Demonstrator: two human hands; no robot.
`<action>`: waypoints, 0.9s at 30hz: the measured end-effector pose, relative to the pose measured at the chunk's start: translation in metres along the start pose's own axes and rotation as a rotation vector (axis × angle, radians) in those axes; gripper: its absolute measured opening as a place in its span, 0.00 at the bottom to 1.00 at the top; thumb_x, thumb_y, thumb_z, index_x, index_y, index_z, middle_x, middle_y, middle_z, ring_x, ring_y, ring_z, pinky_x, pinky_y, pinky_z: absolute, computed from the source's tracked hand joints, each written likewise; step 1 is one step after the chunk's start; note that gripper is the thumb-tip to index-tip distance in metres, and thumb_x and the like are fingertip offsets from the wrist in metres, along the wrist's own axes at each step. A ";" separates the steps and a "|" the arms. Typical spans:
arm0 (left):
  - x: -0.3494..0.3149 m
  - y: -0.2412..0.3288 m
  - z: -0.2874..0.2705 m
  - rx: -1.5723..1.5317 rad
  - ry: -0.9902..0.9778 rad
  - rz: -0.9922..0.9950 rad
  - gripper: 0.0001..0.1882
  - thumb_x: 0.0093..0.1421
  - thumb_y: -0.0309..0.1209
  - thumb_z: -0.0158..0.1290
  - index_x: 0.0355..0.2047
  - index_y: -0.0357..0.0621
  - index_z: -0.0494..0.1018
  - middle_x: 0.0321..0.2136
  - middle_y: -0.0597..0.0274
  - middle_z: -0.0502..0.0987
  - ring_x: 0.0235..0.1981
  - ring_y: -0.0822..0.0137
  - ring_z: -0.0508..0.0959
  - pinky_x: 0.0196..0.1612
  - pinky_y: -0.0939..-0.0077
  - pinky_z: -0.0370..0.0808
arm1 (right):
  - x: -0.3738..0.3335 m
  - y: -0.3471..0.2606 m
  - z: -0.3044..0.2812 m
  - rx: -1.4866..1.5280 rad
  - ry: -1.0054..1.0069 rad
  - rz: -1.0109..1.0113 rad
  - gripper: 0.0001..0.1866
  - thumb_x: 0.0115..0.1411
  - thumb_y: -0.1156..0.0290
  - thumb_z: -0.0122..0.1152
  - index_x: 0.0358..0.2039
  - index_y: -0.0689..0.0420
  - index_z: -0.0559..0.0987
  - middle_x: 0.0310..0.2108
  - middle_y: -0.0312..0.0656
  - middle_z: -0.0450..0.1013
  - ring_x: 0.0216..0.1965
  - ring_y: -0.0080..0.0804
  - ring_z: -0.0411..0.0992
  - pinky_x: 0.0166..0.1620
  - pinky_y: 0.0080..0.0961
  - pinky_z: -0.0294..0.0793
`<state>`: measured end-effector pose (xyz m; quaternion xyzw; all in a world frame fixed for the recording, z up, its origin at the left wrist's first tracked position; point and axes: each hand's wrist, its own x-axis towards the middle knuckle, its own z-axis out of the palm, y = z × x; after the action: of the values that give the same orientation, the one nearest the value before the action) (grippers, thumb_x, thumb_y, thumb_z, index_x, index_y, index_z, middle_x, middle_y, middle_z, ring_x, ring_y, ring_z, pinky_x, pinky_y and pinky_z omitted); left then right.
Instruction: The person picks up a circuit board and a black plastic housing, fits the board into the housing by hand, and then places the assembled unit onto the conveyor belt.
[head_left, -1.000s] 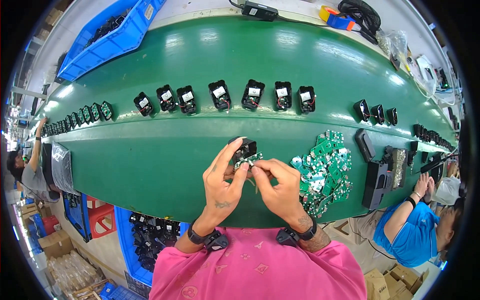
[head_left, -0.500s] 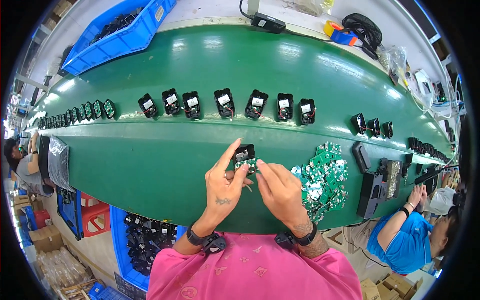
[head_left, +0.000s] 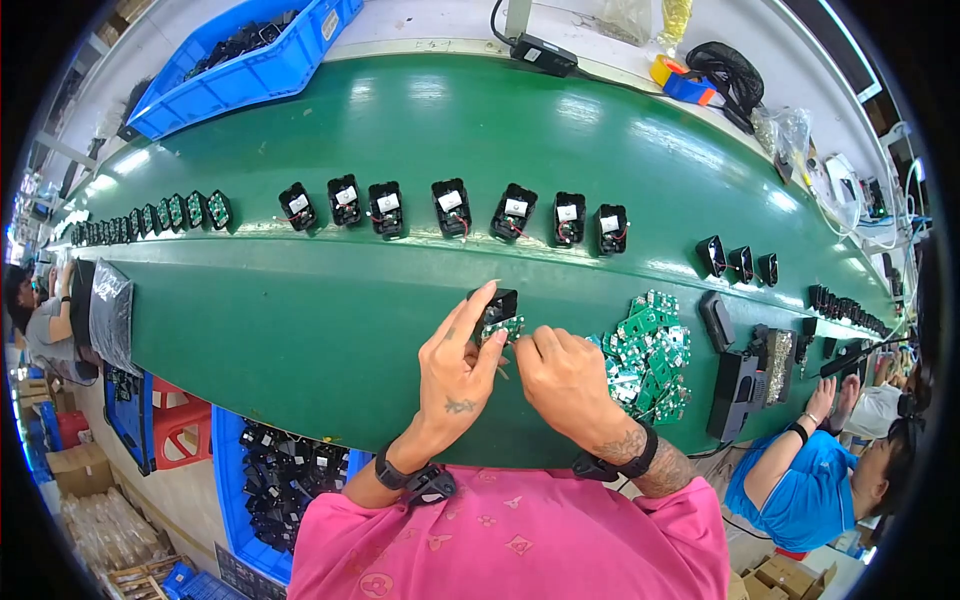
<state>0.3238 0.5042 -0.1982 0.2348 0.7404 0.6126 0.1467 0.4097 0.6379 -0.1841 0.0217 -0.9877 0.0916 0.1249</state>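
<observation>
My left hand (head_left: 455,368) is wrapped round a small black plastic housing (head_left: 505,300), which stands open side up over the green bench. A green circuit board (head_left: 514,325) lies at the housing's near end, beside my left thumb. My right hand (head_left: 565,372) is closed, its fingers curled in close to the board's right edge; what they pinch, if anything, is hidden. A short pale wire end shows below the housing, between my hands. To the right of my right hand lies a loose pile of green circuit boards (head_left: 655,345).
Several black housings with white parts and red wires (head_left: 450,208) stand in a row beyond my hands. Housings with boards (head_left: 195,210) line up at left. A blue crate (head_left: 240,85) sits far left, another (head_left: 228,480) near left. A person (head_left: 800,480) works at right.
My right hand has curled its fingers more tightly and sits slightly farther right. The board appears tilted more in the housing. The whole view has shifted a little.
</observation>
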 end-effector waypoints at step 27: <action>-0.006 -0.001 0.000 -0.157 -0.144 -0.065 0.28 0.62 0.18 0.54 0.63 0.38 0.65 0.51 0.47 0.76 0.30 0.70 0.83 0.33 0.80 0.82 | -0.015 0.015 -0.001 0.893 -0.112 0.358 0.05 0.58 0.76 0.63 0.28 0.64 0.81 0.20 0.42 0.76 0.19 0.27 0.74 0.22 0.24 0.70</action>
<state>0.3289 0.5005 -0.1994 0.2421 0.6847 0.6452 0.2373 0.4235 0.6533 -0.1898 -0.0923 -0.8454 0.5252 0.0320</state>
